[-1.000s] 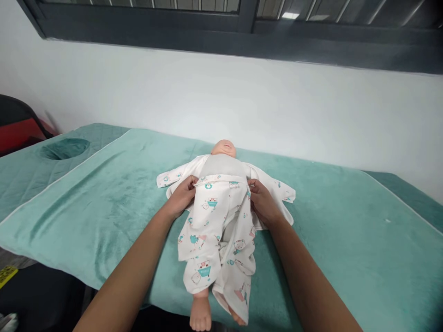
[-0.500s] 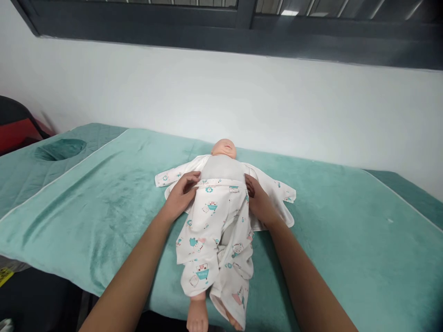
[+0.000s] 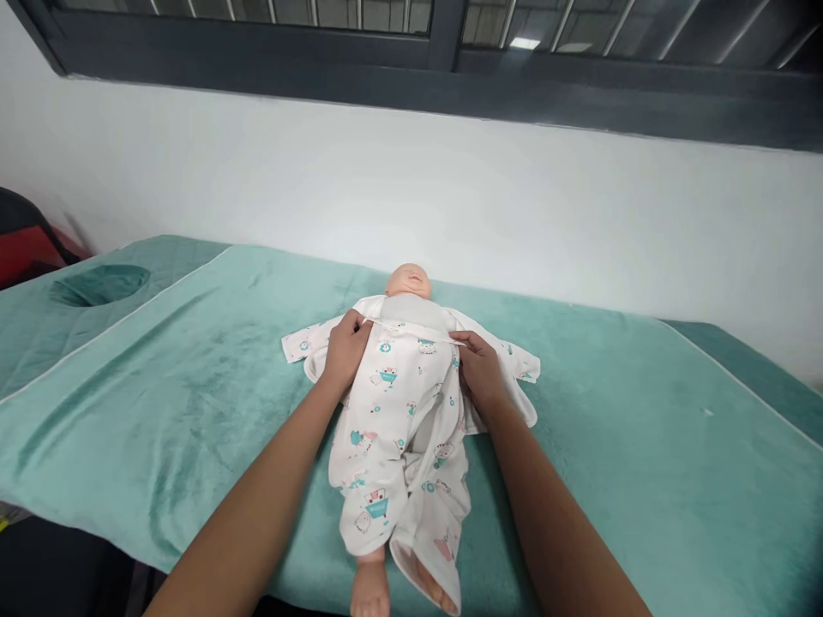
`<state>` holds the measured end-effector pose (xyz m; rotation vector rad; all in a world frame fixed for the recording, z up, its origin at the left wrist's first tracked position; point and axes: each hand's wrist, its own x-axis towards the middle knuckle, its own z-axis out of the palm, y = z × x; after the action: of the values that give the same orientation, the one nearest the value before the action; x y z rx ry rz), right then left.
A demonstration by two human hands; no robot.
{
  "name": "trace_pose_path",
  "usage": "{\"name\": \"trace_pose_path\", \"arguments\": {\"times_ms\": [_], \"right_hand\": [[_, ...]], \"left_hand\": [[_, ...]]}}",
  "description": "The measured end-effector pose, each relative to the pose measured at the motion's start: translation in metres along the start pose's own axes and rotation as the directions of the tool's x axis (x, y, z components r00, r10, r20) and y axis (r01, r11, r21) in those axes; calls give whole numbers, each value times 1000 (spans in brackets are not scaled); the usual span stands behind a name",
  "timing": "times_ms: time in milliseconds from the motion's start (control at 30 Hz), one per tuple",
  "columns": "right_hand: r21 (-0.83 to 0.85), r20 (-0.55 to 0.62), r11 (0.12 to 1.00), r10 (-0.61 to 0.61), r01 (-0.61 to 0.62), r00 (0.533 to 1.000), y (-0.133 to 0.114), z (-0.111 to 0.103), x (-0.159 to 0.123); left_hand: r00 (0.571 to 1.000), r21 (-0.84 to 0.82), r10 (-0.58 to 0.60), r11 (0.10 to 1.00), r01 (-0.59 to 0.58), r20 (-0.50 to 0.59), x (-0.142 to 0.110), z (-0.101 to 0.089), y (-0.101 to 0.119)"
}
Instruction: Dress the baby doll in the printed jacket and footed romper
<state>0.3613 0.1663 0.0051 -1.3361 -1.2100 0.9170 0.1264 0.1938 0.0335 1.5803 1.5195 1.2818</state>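
A baby doll (image 3: 411,281) lies on its back on a teal towel (image 3: 193,360), head toward the wall. It wears white printed trousers (image 3: 399,428) over a grey body, and an open printed shirt (image 3: 514,364) is spread under it. My left hand (image 3: 347,350) grips the trousers' waistband at the doll's left-hand side in view, fingers curled on the cloth. On the other side my right hand (image 3: 477,370) pinches the same waistband. One bare foot (image 3: 369,590) sticks out at the near edge.
The towel covers a padded teal table (image 3: 759,368) against a white wall. A face hole (image 3: 99,284) shows in the table at the left. A dark and red object (image 3: 22,244) stands at the far left. A dark window frame (image 3: 450,60) runs above.
Both hands have drawn the waistband farther up the doll's torso, covering more of the grey body. The view has shifted slightly.
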Motion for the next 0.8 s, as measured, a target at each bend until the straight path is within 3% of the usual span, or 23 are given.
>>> {"name": "trace_pose_path", "arguments": {"times_ms": [100,200,300,367,467,667,800], "right_hand": [[80,-35,997,21,-18,999,2,1,1],[-62,-77,992,-113,108,991,-1,3,-5],[-328,-108,876,-406,352,908,-6,3,-12],[-434,-32,760,-549,483,835,-8,1,-14],[-462,83,708,-565,534,821,-9,-2,-12],[-526,143,655,-561,543,815,-17,-2,-1],[-513,220,697,-457,501,862,-26,1,13]], "left_hand": [[1000,-13,-4,1000,4,-3,2,3,-4],[990,-11,126,992,-126,61,1,-1,-5],[908,55,369,921,-386,200,7,-6,-1],[855,117,430,870,-478,291,13,-8,6],[831,177,421,845,-505,363,25,-5,15],[892,212,327,891,-401,312,44,6,22],[926,112,281,942,-316,251,52,11,17]]}}
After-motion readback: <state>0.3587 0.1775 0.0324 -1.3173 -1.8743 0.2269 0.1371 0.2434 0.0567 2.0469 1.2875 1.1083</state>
